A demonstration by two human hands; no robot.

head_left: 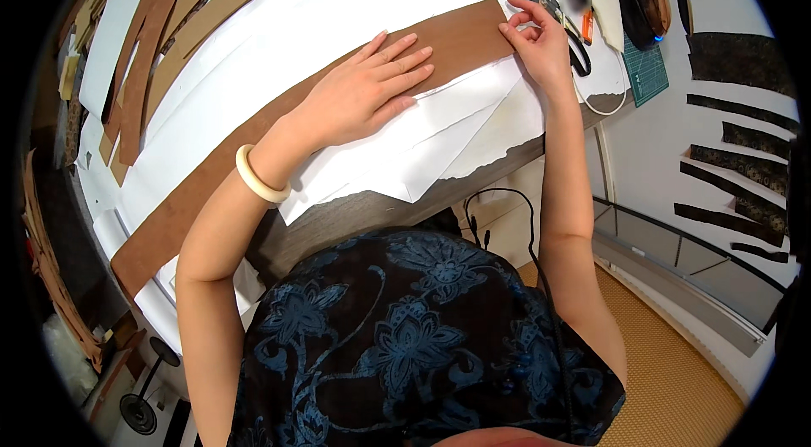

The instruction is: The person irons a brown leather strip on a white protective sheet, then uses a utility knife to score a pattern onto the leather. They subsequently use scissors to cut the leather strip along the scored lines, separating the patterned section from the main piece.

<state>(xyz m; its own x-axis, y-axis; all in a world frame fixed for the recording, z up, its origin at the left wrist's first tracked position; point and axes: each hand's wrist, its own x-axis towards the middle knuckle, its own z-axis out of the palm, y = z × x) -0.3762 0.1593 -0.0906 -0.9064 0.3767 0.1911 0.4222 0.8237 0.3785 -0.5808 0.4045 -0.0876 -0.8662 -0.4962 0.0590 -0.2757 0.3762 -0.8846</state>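
A long brown strip that looks like leather (279,117) runs from the lower left of the table up to its far right, over white paper. Flat on its right half rests my left hand (372,88), fingers spread, a cream bangle (253,177) round the wrist. At the strip's right end my right hand (541,41) pinches the edge between thumb and forefinger, the other fingers curled above. Under the strip's near side, overlapping white paper sheets (456,122) reach toward the table's front edge.
More brown and tan strips (152,67) lie at the left, beside a pale sheet (110,50). At the right are black-handled scissors (579,57), an orange cutter (587,26), a green cutting mat (646,73) and a white cable (623,92). Dark patterned strips (743,139) hang farther right.
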